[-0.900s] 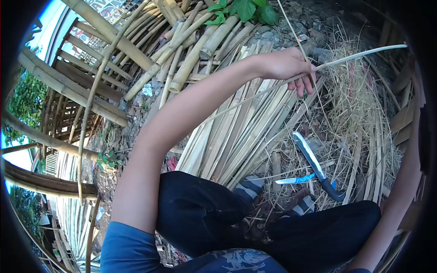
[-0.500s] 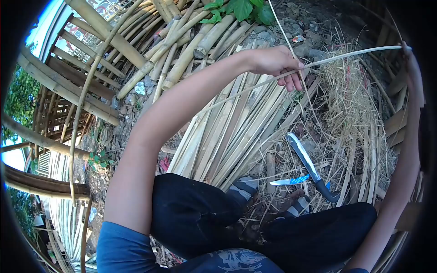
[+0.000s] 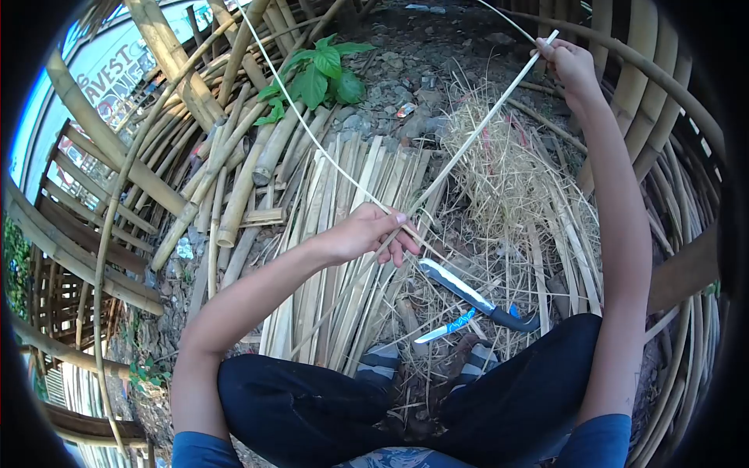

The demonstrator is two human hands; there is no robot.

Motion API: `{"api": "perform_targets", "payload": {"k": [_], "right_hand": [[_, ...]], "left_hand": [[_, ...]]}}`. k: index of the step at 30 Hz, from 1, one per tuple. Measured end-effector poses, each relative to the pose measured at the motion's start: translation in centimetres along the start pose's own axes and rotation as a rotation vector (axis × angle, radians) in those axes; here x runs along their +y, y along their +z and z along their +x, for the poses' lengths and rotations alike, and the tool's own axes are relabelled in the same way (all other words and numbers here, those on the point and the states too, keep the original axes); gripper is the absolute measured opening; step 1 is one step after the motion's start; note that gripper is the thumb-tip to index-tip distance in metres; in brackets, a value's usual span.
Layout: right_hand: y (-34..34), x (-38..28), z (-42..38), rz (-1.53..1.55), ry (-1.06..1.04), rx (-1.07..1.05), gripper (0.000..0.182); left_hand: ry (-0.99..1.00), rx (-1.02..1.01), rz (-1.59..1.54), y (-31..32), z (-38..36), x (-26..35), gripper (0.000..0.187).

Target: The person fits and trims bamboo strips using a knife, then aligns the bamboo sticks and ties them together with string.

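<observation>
My left hand pinches bamboo strips where they cross, thumb on top and fingers curled beneath. One, a thin strip, runs from there to the top left edge. The other, a thicker pale bamboo strip, slants up to my right hand, which is closed on its upper end. From the right hand, a thin length also reaches toward the top edge. Below the left hand lie a long knife with a dark curved handle and a smaller knife with a blue patterned handle.
Split bamboo slats lie in front of my legs, beside a heap of dry shavings. Cut bamboo poles and a leafy plant are farther off. A bamboo frame stands at left; more bamboo curves along the right.
The view has shifted. My right hand, formerly at the far right edge, now shows fully at upper right. My left hand sits lower and nearer my body, still pinching the crossed strips.
</observation>
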State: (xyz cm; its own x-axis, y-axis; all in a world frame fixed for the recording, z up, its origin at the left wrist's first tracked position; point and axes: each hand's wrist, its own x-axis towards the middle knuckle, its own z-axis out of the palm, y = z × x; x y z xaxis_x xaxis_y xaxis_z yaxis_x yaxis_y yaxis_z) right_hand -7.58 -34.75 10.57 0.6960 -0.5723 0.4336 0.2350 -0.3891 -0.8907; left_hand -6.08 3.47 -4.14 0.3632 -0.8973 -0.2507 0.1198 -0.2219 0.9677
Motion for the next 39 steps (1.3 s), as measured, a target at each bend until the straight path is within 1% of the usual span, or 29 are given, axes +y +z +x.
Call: {"api": "perform_targets", "payload": {"k": [1,2,3,4,5,6,7,8,9,10,12,14,16,18,19,22,23,26,28,30,31,32,34,36,39], "right_hand": [[0.1,0.0,-0.1,-0.017,0.004,-0.032,0.015],[0.0,0.1,-0.2,0.009,0.021,-0.064,0.015],[0.2,0.1,-0.6,0.017,0.016,-0.051,0.014],[0.2,0.3,-0.6,0.024,0.013,-0.081,0.014],[0.2,0.8,-0.6,0.000,-0.020,-0.101,0.014],[0.3,0.9,-1.0,0.038,-0.003,-0.102,0.015],[0.3,1.1,-1.1,0.010,0.042,-0.120,0.017],[0.2,2.0,-0.4,-0.075,0.049,-0.119,0.018],[0.0,2.2,-0.4,-0.085,0.025,-0.158,0.019],[-0.1,2.5,-0.4,-0.090,0.036,-0.142,0.019],[-0.6,3.0,-0.3,-0.077,0.009,-0.179,0.021],[-1.1,1.9,-1.9,-0.130,0.025,-0.238,0.020],[-1.2,3.2,-1.5,-0.123,0.045,-0.256,0.020],[-1.2,4.4,-1.0,-0.133,0.005,-0.242,0.021],[-1.9,3.1,-1.2,-0.151,0.137,-0.258,0.025],[-2.0,1.7,-2.3,-0.077,0.111,-0.254,0.017],[-2.3,0.9,-2.9,-0.154,0.132,-0.250,0.015],[-1.9,1.8,-2.1,-0.098,0.113,-0.237,0.016],[-1.3,-0.2,-3.2,-0.155,0.156,-0.214,0.017],[-0.8,-1.1,-3.4,-0.258,0.101,-0.152,0.020],[-0.7,-2.2,-3.5,-0.322,0.145,-0.162,0.023],[-0.3,-1.6,-2.8,-0.318,0.144,-0.156,0.023],[1.2,-0.3,-1.1,-0.167,-0.070,-0.173,0.023],[1.6,-0.3,-0.9,-0.157,-0.030,-0.175,0.023],[2.9,-0.5,-1.5,-0.087,-0.070,-0.183,0.023]], "left_hand": [[-0.002,0.027,-0.011,0.8,-0.4,-0.4,0.035],[0.007,0.005,0.012,1.4,-0.7,-0.9,0.035],[0.010,0.028,-0.023,1.9,-0.8,-1.6,0.035],[0.007,0.045,-0.063,2.5,-0.8,-1.9,0.035],[-0.001,0.001,-0.052,3.1,-0.7,-2.1,0.035],[-0.021,0.034,-0.067,3.6,-0.7,-2.4,0.038],[-0.040,0.070,-0.083,4.0,-0.6,-2.7,0.042],[-0.050,0.034,-0.082,4.3,-0.5,-3.0,0.042],[-0.054,0.042,-0.095,4.5,-0.4,-3.3,0.042],[-0.059,0.055,-0.104,4.5,-0.4,-3.5,0.042],[-0.061,0.039,-0.094,4.7,-0.6,-3.7,0.041],[-0.037,0.081,-0.062,4.8,-0.9,-4.2,0.040],[-0.044,0.099,-0.074,5.7,-1.4,-4.3,0.038],[-0.002,0.127,0.003,6.2,-2.0,-4.1,0.038],[0.007,0.149,0.011,6.5,-2.3,-4.0,0.037],[-0.002,0.151,0.024,6.8,-2.9,-3.1,0.037],[0.004,0.151,0.025,6.8,-2.9,-3.1,0.037],[-0.016,0.134,-0.009,6.6,-2.7,-3.3,0.037],[-0.010,0.139,-0.021,6.4,-2.5,-3.6,0.037],[-0.019,0.114,-0.057,6.1,-2.5,-3.5,0.038],[-0.009,0.105,-0.081,5.9,-2.5,-3.6,0.038],[-0.010,0.103,-0.075,5.6,-2.5,-3.9,0.038],[0.012,0.133,-0.091,5.0,-2.6,-4.5,0.038],[0.007,0.128,-0.089,4.6,-2.7,-4.5,0.038],[0.015,0.143,-0.081,4.6,-2.9,-4.2,0.038]]}}
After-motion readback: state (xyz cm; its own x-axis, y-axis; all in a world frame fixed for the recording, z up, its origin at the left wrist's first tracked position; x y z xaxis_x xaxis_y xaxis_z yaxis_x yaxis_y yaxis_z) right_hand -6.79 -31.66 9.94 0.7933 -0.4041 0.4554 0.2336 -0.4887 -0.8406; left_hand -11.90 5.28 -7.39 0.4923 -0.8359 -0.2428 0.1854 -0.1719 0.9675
